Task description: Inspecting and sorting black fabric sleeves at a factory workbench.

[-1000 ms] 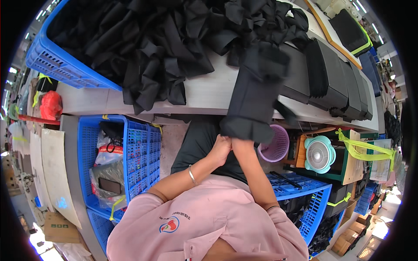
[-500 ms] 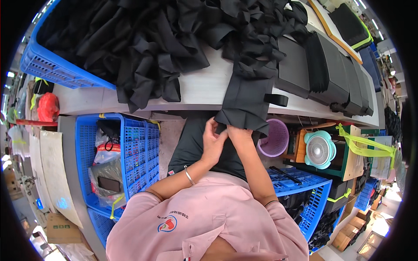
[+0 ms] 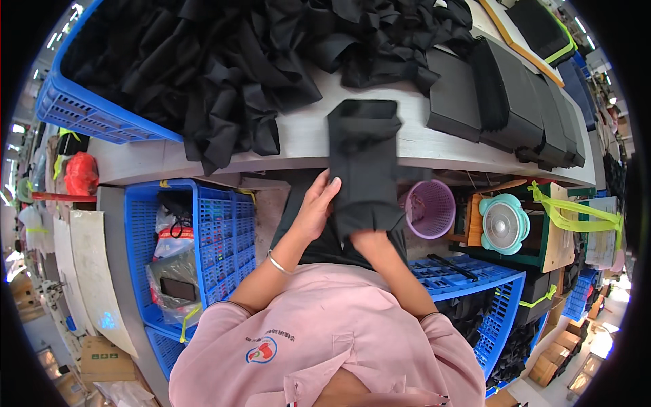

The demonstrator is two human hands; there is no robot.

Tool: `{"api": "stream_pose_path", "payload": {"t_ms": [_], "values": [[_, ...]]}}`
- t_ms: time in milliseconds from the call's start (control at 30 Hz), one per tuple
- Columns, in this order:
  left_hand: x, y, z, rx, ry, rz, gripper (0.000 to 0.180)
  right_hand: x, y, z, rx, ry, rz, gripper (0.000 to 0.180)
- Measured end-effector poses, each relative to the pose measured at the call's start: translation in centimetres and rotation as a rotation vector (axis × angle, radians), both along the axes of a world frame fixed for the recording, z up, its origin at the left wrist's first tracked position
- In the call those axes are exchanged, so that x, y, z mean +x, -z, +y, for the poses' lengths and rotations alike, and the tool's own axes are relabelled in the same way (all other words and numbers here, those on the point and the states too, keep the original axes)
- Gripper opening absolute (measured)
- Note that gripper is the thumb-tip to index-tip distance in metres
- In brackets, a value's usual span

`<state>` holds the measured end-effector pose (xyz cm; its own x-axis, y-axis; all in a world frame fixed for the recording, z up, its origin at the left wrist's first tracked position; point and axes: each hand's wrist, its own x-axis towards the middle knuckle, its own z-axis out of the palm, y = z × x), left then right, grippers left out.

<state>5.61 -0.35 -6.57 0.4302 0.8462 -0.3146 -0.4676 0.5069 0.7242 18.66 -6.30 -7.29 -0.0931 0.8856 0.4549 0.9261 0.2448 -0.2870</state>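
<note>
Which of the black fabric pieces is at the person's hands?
The separate piece across the table's edge, its left side at the left hand, its lower end partly hiding the right hand; the other pieces lie heaped beyond.

A pale worktable [image 3: 302, 129] stands above a greyish floor [image 3: 268, 214], strip lights [image 3: 580, 25] glowing upper right.

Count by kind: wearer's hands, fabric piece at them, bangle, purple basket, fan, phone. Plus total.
Left hand, right hand: 2
Black fabric piece: 1
Silver bangle: 1
Purple plastic basket: 1
Turquoise fan: 1
Smartphone: 1
Total: 7
</note>
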Motion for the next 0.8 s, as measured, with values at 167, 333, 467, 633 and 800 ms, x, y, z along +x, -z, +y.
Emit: {"api": "stream_pose_path", "payload": {"t_ms": [167,333,467,633,800], "values": [[0.5,0.0,0.3,0.016,-0.004,0.056,0.045,2.0,-9.6,-4.1,-0.815,0.056,0.497,0.028],[0.4,-1.0,-0.3,0.103,0.026,0.089,0.041,6.8,-11.0,-2.7,0.025,0.383,0.504,0.020],[0.1,-2.1,-1.4,0.033,0.187,0.089,0.038,10.7,-7.6,-2.2,-0.706,0.157,1.202,0.027],[-1.5,0.9,-0.5,-0.075,0.284,-0.090,0.033,9.3,-4.9,-2.8,-0.663,-0.076,1.872,0.025],[-0.5,0.4,-0.7,-0.096,0.284,-0.094,0.030,6.8,-3.9,-2.5,-0.523,0.033,1.883,0.025]]}}
